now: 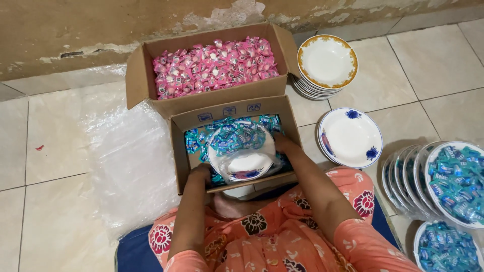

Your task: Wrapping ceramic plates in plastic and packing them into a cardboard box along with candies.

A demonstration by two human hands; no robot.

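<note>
A white plate [244, 162] with a blue flower rim is tilted inside a cardboard box of blue wrapped candies [229, 131], with blue candies heaped on its far half. My left hand [200, 175] grips the plate's near left edge. Over on the right, my right hand [285, 145] is in the box against the plate's right edge. Behind it stands a second cardboard box [214, 68] full of pink wrapped candies.
A stack of gold-rimmed white plates [327, 63] sits at the back right. One empty blue-flowered plate [350, 137] lies on the tile floor. Plates filled with blue candies [454, 181] are stacked at the right edge. Clear plastic sheeting [126, 156] covers the floor at left.
</note>
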